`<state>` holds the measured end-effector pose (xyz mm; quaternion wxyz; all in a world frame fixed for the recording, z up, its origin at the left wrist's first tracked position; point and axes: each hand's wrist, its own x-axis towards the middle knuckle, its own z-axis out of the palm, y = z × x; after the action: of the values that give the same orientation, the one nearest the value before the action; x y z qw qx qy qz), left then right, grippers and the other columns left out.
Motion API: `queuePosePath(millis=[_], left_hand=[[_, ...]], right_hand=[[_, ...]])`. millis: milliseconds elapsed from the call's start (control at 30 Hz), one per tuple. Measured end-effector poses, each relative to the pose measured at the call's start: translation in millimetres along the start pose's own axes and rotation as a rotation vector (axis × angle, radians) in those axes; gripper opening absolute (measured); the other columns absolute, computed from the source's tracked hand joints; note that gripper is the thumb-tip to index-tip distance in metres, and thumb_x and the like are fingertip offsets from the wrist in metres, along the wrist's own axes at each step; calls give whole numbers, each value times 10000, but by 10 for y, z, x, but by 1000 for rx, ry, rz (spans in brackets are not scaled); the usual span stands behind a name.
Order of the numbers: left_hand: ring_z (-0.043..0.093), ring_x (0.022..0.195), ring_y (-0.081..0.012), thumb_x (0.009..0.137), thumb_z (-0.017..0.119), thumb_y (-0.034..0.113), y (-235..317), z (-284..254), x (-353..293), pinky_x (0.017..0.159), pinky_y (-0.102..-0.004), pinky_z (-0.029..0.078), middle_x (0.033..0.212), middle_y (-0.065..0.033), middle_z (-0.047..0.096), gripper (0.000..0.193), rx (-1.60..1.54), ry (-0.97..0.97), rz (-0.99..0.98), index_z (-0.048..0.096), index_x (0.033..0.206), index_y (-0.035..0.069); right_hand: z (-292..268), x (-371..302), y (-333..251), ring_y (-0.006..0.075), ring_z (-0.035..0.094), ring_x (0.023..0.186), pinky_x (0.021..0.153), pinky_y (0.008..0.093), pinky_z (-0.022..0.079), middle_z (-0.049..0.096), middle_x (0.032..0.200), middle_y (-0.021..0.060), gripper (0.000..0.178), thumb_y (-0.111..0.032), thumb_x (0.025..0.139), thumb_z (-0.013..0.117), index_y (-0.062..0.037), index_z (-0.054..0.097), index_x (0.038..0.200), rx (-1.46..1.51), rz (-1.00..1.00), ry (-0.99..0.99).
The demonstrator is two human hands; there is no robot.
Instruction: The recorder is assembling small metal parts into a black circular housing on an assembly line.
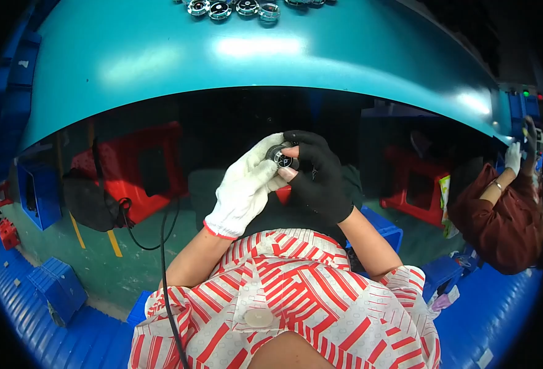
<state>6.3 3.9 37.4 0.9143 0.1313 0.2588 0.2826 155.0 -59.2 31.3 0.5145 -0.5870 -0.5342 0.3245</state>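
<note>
A small round black and silver part (282,158) is held between both hands, close to my chest and below the table edge. My left hand (245,187), in a white knit glove with a red cuff, pinches it from the left. My right hand (318,178), in a black glove with bare fingertips, grips it from the right and above. Several similar round metal parts (234,8) lie in a row at the far side of the teal table (253,55).
A red stool (137,169) and a black bag (90,200) sit under the table at left, with blue bins (37,194) nearby. Another red stool (416,184) stands at right. A person in a dark red top (502,215) works at the right edge. A black cable (165,270) hangs past my shirt.
</note>
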Motion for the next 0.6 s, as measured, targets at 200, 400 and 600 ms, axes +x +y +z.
queuePosePath(millis=[200,400,600], left_hand=[[613,925,-165,839,599,-10,-132,-9,-43,832,-273,515,1107,-140,569,524,376,148,64,395,1318,-67],[603,938,-162,800,644,-14,-180,-64,-63,814,-261,508,1046,-145,589,582,547,193,180,393,1323,-63],[658,837,-189,764,689,24,-195,-45,-98,754,-263,519,1045,-161,627,531,1076,205,285,495,1255,-36]], right_hand=[[-10,-103,28,294,566,1010,827,366,478,548,1178,146,361,-30,702,707,-79,613,1048,-83,17,-111],[-46,-46,-82,325,563,1003,784,372,488,536,1172,153,394,-58,718,677,-75,573,1098,-577,-193,-124],[-63,-80,-23,313,583,916,741,359,480,551,1081,155,401,-17,711,672,-51,555,1093,-437,-41,-225]])
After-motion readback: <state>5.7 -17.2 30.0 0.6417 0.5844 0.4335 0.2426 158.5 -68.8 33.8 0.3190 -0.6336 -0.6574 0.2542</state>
